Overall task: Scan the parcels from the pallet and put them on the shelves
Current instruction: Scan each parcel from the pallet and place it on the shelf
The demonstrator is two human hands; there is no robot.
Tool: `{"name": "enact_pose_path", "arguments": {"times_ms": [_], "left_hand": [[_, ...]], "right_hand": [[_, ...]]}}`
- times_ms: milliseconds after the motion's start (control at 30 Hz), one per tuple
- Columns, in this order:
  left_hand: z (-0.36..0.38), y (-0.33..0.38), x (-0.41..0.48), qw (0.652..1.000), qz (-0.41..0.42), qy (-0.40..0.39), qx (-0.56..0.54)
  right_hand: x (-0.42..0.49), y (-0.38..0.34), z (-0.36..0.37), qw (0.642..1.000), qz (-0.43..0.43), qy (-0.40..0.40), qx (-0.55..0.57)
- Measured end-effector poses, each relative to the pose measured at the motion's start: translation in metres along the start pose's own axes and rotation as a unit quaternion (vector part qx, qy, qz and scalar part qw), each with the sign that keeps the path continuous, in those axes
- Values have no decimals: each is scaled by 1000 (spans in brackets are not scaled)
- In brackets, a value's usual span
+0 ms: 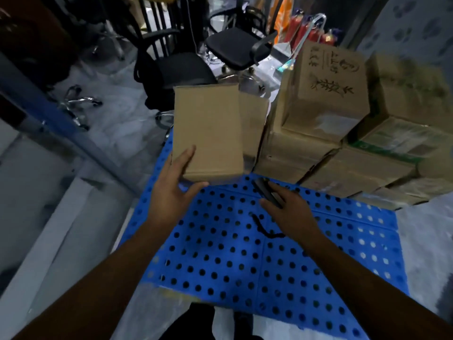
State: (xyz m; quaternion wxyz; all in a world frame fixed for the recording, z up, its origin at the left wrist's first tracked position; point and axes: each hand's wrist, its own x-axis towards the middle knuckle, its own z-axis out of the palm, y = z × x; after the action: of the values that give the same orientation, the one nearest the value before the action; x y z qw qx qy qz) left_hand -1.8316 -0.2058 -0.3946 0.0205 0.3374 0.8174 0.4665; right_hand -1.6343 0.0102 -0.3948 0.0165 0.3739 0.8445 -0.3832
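Both forearms lowest in frame, stretched out over blue perforated pallet [220, 253], near edge bare. Further in, toward pallet middle: right hand [291, 209], wrapped round dark scanner [266, 191], thumb one side, fingers the other, nose aimed at far edge. Black cord [264, 229] dangling below onto deck. Left of that, by far-left corner: left hand [171, 190], pinching plain brown parcel [208, 133] at its near lower corner, thumb on broad face, fingers spread under bottom edge. Not a full wrap, loose-looking. Parcel upright, blank face to camera, no label visible on it. Cannot tell if bottom edge touching deck or just off it. Second plain parcel [253, 123] right behind, touching or nearly. Stack of parcels [318, 143] on far-right corner, printed box [331, 77] on top. Beyond pallet: office chairs [176, 69], red extinguishers [306, 33], blue shelf beam [61, 119] far left.

Step in hand, likely: scan. To do well:
- Turn parcel till label side found, none on shown face.
- Firm up left grip first, corner pinch liable to slip on rotation.
- Bring scanner nose square to barcode, keep cord clear of beam.
- Only then carry to shelf.
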Motion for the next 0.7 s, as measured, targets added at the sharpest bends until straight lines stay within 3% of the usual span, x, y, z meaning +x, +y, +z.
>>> {"name": "enact_pose_path", "arguments": {"times_ms": [233, 433, 600, 700], "left_hand": [[-4, 5, -154, 997, -74, 31, 22], [19, 11, -224, 989, -140, 6, 56], [39, 25, -215, 954, -62, -7, 292], [50, 30, -201, 943, -90, -49, 315]], "right_hand": [[-19, 14, 36, 988, -121, -89, 37], [-47, 49, 62, 984, -107, -141, -20], [-61, 66, 65, 979, -71, -178, -71], [-61, 61, 60, 981, -64, -172, -58]]}}
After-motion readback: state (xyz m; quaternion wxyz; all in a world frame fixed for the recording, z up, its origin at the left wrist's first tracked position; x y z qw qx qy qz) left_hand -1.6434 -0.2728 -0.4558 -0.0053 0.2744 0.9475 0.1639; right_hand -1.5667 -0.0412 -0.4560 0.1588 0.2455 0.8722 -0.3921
